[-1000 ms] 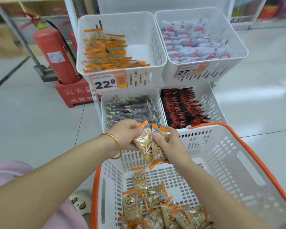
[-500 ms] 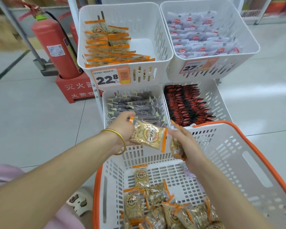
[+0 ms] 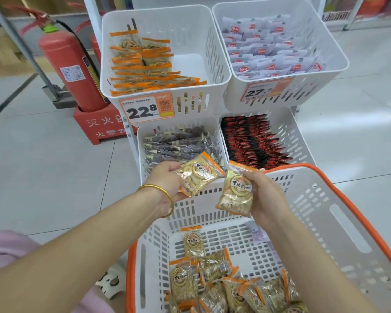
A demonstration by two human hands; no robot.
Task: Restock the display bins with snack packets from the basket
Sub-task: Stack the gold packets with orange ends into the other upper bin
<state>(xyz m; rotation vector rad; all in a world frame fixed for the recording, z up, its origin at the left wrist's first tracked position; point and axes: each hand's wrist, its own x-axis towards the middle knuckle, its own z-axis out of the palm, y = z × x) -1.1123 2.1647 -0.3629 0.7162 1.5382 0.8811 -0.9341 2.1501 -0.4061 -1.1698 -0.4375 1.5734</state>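
Note:
My left hand [image 3: 167, 179] grips one clear orange-edged snack packet [image 3: 200, 173] above the far rim of the white basket with the orange rim [image 3: 339, 220]. My right hand [image 3: 265, 195] holds a second, similar packet [image 3: 236, 193] beside it, the two packets apart. Several more of these packets [image 3: 215, 283] lie in the basket's bottom. The upper left display bin [image 3: 215, 64] holds rows of the same orange-edged packets on its left side, with bare floor on its right.
The upper right bin [image 3: 325, 71] holds white packets, the lower left bin [image 3: 142, 154] dark ones, the lower right bin [image 3: 300, 141] red-black ones. A red fire extinguisher [image 3: 70, 68] stands on its red base at the left. Grey tiled floor surrounds the rack.
The two packets, held together a second ago, have been pulled apart, one in each hand. Both hands have spread slightly and the view has moved closer to the bins.

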